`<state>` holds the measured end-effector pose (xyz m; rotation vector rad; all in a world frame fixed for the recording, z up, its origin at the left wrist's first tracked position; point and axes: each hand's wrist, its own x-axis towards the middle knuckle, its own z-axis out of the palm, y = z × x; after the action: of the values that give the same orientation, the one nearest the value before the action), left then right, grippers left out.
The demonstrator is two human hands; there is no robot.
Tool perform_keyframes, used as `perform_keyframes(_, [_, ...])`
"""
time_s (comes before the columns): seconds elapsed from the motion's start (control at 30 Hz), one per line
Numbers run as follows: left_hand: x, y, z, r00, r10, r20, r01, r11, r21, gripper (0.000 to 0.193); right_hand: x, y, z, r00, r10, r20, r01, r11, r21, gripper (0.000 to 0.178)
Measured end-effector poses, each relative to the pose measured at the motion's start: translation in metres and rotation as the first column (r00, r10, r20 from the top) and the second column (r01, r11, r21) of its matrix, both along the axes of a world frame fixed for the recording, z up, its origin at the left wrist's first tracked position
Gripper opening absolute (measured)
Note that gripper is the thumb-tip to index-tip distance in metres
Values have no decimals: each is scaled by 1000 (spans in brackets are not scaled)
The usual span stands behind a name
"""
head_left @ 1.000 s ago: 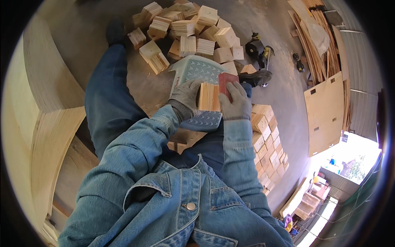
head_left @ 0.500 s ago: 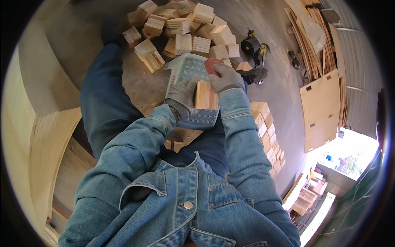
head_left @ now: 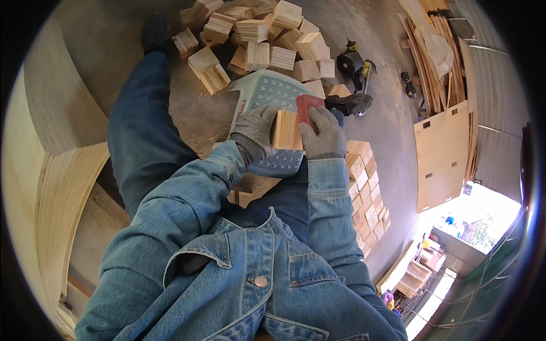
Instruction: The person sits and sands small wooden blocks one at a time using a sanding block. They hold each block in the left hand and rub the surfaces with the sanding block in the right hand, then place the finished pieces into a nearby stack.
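Both my hands wear grey gloves. My left hand (head_left: 256,132) is closed round the left side of a pale layered wood block (head_left: 286,131), held over an upturned light grey-green plastic stool (head_left: 273,91) with a raised pattern on its top. In my right hand (head_left: 324,133) is a flat dark-red sanding block (head_left: 309,109), gripped between thumb and fingers. Its lower end is against or very close to the wood block's right side; I cannot tell whether they touch.
A heap of wood blocks (head_left: 250,31) lies on the floor beyond the stool. Stacked blocks (head_left: 368,199) stand at my right. A black-and-yellow tool (head_left: 355,71) is at the far right. Large plywood stacks (head_left: 68,108) rise on the left; boards (head_left: 443,153) lean at the right wall.
My right hand has drawn back toward me and right, tilting the red block upright along the wood block's right side. My left hand keeps its hold on the wood block.
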<state>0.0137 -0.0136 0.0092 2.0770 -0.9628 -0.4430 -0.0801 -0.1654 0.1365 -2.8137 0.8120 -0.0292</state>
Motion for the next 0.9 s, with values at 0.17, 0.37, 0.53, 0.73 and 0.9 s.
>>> perform_keyframes(0.17, [1, 1, 7, 1000, -18, -9, 18, 1000, -23, 107, 40, -37, -22, 997, -12, -82, 11, 1000, -17, 51])
perform_keyframes(0.37, [-1, 1, -4, 1000, 12, 1, -12, 1000, -13, 105, 49, -33, -22, 999, 12, 42, -12, 1000, 8, 51])
perform_keyframes(0.53, [0, 6, 1, 999, -39, -33, 34, 991, -126, 98, 11, 21, 7, 976, 92, 197, -110, 990, 84, 52])
perform_keyframes(0.73, [-3, -3, -23, 997, -28, 68, 27, 1000, 9, 100, -6, 41, 5, 989, 124, 83, -129, 990, 51, 51])
perform_keyframes(0.9, [1, 0, -4, 998, -53, 29, 51, 997, 54, 107, 12, 22, -1, 987, 133, 85, -136, 991, 20, 51])
